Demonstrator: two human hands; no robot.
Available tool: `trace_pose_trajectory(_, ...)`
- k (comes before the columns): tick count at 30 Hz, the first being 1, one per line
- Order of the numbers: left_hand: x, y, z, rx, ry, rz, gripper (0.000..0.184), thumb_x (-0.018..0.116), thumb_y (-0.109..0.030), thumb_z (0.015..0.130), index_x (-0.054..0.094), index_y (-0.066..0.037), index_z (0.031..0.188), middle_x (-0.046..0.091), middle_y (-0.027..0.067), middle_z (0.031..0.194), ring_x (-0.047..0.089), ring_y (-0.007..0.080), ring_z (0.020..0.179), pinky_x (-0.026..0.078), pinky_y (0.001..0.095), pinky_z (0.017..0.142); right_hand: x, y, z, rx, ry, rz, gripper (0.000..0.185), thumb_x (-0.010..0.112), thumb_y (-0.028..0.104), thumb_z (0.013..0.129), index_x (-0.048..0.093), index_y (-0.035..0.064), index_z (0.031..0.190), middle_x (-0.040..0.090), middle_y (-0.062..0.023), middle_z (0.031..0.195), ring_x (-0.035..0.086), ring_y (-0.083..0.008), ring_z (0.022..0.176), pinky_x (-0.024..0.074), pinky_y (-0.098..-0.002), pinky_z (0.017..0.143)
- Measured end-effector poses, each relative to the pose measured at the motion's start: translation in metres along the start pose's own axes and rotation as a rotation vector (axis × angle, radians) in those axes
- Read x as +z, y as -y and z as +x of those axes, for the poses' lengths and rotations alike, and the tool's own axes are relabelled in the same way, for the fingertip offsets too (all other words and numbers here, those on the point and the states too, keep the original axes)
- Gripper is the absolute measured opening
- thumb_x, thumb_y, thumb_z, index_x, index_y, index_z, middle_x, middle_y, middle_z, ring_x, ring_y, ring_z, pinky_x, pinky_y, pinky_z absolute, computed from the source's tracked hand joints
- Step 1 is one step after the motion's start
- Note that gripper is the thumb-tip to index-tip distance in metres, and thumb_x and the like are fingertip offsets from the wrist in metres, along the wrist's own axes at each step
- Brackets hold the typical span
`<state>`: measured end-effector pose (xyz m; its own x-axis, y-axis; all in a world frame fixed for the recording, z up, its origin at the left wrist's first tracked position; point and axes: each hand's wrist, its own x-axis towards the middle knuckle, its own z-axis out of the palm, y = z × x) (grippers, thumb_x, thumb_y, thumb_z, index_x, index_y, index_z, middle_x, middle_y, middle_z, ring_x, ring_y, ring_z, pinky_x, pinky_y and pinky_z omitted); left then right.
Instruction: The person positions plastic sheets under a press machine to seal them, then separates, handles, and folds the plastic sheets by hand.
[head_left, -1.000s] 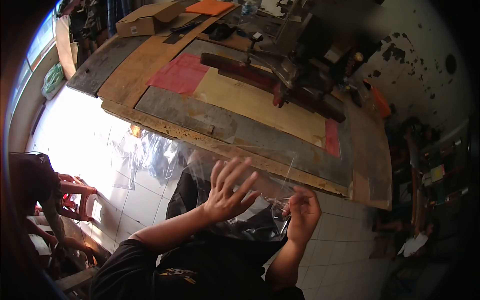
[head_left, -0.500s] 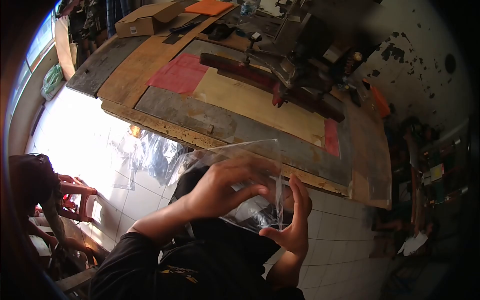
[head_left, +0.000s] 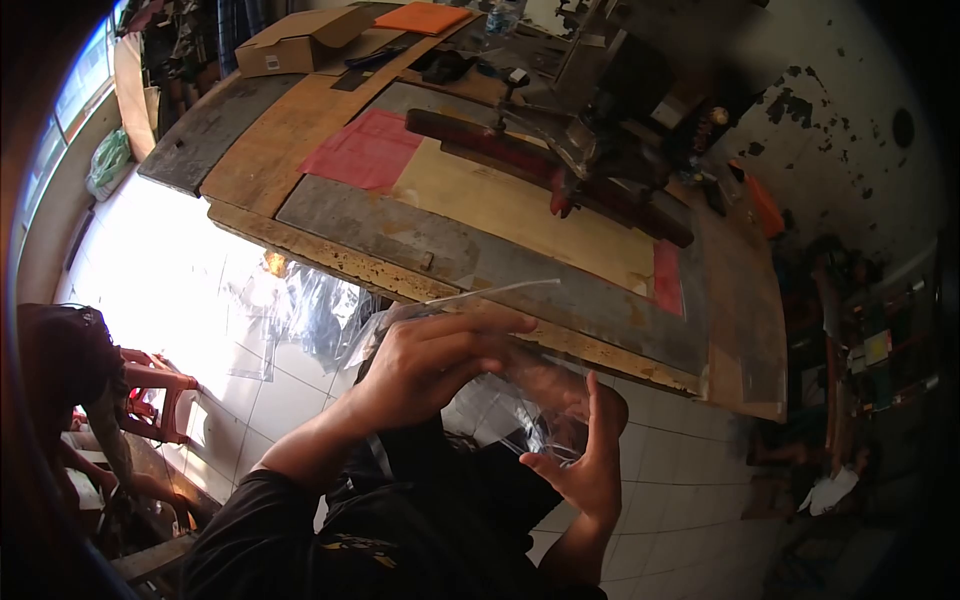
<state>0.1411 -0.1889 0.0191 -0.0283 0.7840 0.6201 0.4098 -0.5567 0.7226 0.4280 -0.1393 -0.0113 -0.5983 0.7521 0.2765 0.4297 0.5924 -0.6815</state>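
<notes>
Clear plastic sheeting (head_left: pixel 490 408) spans the space between my hands, above my lap and in front of the table edge. My left hand (head_left: pixel 435 360) lies against its upper left part, fingers stretched toward the right. At the sheeting's right side is my right hand (head_left: pixel 590 450), with thumb and fingers spread apart around the plastic's edge. A thin plastic edge rises above my left hand. Beyond, a red and black bar (head_left: pixel 550 175) crosses a cream sheet (head_left: pixel 520 215) with red pieces (head_left: pixel 365 150) at its ends.
The worn table (head_left: pixel 390 235) holds a cardboard box (head_left: pixel 300 42) and an orange item (head_left: pixel 422 17). More clear plastic (head_left: pixel 318 310) hangs below its front edge. At the left are another person (head_left: pixel 65 360) and a red stool (head_left: pixel 160 395). A further person (head_left: pixel 830 485) is at the right.
My left hand has swung from open and raised to flatter against the plastic, then shifted slightly left. My right hand has turned and lowered, its fingers more upright. The view has shifted slightly.
</notes>
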Motion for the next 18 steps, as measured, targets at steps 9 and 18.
trace_pose_trajectory(9,0.019,-0.006,-0.009,0.109,-0.437,0.571,0.024,0.088,-0.018,0.076,0.076,-0.014,0.097,0.074,0.0059,0.107,0.071,0.0239,0.097,0.05,0.0384,0.084,0.004,-0.016,-0.021,0.105,0.041,0.049,0.128,0.093,0.06,0.07,0.029,0.0024,0.165,0.062,-0.0131,0.123,0.062,-0.0265,0.109,0.0504,-0.0432,0.098)
trace_pose_trajectory(18,0.029,0.006,0.004,0.335,-0.354,0.469,0.031,0.086,-0.016,0.075,0.074,-0.012,0.104,0.076,0.007,0.116,0.074,0.0187,0.095,0.054,0.0317,0.075,-0.023,0.021,0.005,-0.104,-0.024,0.002,0.125,0.085,0.07,0.071,0.035,0.0013,0.162,0.048,-0.0231,0.152,0.051,-0.0378,0.137,0.0455,-0.049,0.112)
